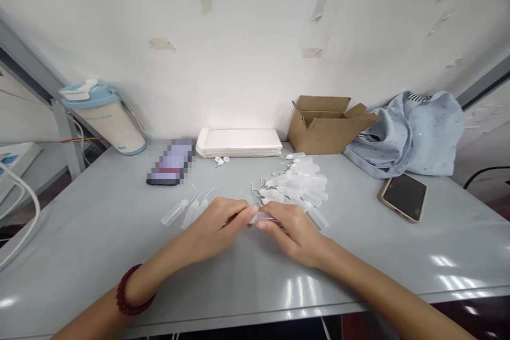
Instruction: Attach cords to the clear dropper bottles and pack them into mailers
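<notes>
Both hands meet over the middle of the grey table (pixel 159 276). My left hand (pixel 223 223) is closed, its thumb and fingers pinching the cap end of a small translucent squeeze bottle (pixel 268 217). Around the body of that same bottle, the fingers of my right hand (pixel 295 231) are closed; much of the bottle is hidden by fingers. Just beyond my right hand lies a pile of similar bottles (pixel 298 183) with thin curved tips. To the left of my left hand are a few more such bottles (pixel 175 212), lying flat.
A stack of white sheets or pouches (pixel 243 142) and some small white caps (pixel 220 160) lie at the back. An open cardboard box (pixel 322 133) and a blue cloth bag (pixel 426 133) stand back right. Phones (pixel 404 196) lie on both sides; a tumbler (pixel 109 119) stands back left.
</notes>
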The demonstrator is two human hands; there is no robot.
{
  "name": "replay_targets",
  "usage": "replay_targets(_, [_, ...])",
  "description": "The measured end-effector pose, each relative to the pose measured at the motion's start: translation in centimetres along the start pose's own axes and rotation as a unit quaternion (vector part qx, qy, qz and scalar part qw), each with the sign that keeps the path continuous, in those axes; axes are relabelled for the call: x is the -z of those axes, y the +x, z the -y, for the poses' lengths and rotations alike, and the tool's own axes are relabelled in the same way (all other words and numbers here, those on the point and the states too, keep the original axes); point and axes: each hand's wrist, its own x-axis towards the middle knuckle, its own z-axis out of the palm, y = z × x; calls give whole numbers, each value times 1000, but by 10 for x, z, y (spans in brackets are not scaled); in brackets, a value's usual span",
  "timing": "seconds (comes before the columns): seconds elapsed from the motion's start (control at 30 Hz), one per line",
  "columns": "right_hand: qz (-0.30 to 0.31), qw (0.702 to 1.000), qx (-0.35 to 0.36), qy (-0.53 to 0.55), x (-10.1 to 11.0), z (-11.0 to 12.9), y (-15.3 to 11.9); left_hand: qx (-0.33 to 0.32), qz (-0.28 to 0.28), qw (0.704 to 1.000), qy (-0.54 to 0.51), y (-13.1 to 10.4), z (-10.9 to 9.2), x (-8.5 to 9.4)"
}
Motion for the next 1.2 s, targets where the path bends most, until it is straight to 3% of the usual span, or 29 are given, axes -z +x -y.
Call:
replay_targets(0.13, [-26,998,44,-44,-5,-4,-1,-8,-15,1000,-10,-1,3,-6])
replay_targets(0.23, [-14,997,-23,67,-3,0,-2,-43,-47,998,-6,-2,5,-10])
replay_targets(0.3, [-2,981,-84,175,-2,2,-1,-70,-73,995,10,-3,6,-12])
replay_targets(0.37, [32,939,-146,311,-2,2,-1,-97,-96,990,37,-3,6,-13])
replay_targets(0.5, [142,815,-248,503,-1,-2,2,-138,-117,980,79,-3,8,-13])
replay_targets(0.57, [167,806,-265,502,1,-2,4,-138,-110,981,84,-2,10,-11])
replay_targets(0.6, [160,829,-258,470,2,-2,4,-128,-101,983,85,-1,11,-10])
replay_targets(0.7, [51,955,-168,240,5,-3,5,-71,-86,989,93,6,16,-2])
replay_targets(0.77, [-53,995,-76,48,10,-8,7,-24,-111,988,107,12,23,7])
replay_targets(0.87, [-176,978,9,-108,17,-22,13,32,-154,975,156,23,40,24])
replay_targets(0.97, [-250,943,18,-217,21,-41,22,68,-178,947,259,38,59,42])
replay_targets(1.1, [-216,921,-2,-324,21,-59,31,85,-163,931,315,58,74,57])
replay_targets(1.2, [-194,918,-20,-345,20,-63,31,92,-143,924,343,69,77,61])
